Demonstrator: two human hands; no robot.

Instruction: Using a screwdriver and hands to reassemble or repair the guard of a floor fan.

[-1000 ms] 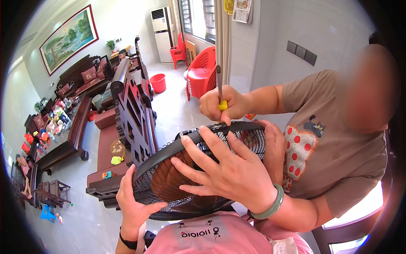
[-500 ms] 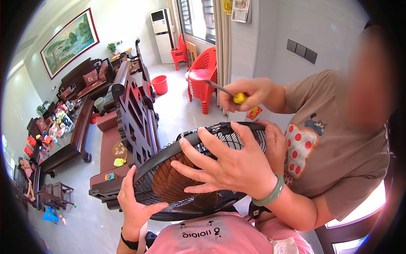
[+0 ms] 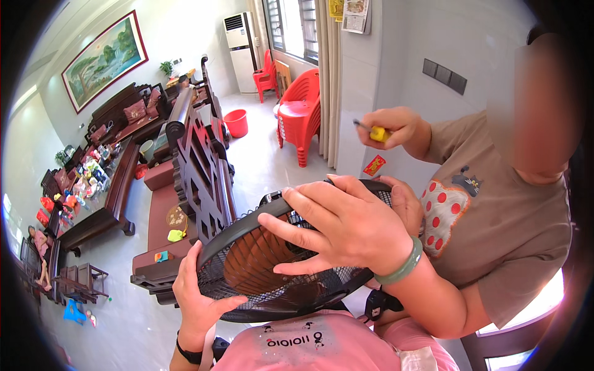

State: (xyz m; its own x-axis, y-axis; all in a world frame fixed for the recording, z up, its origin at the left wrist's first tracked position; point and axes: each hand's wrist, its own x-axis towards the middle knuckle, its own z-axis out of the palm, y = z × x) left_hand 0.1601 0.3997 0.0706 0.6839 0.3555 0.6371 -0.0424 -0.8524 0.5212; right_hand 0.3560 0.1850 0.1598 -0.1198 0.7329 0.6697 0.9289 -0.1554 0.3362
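Observation:
A round fan head (image 3: 247,260) with a black wire guard and brown blades is tilted in front of my chest. My left hand (image 3: 197,287) grips its left rim, thumb on the guard. At the right rim, my right hand (image 3: 405,204) holds on; another person's forearm hides much of it. That person's left hand (image 3: 346,222), wearing a green bangle (image 3: 405,263), is spread over the top of the guard. Their right hand (image 3: 399,130) holds up a screwdriver (image 3: 378,133) with a yellow handle, away from the fan.
The person in a brown shirt (image 3: 495,210) stands close on my right. Beyond the fan is a dark wooden bench (image 3: 185,142) with red cushions. Stacked red chairs (image 3: 300,114) and a red bucket (image 3: 236,123) stand farther back. A long table (image 3: 102,207) with clutter is at left.
The other person's screwdriver hand has drawn back to the right. Their bangled hand has shifted slightly right, with the upper fingers closer together. My hands keep their hold on the fan.

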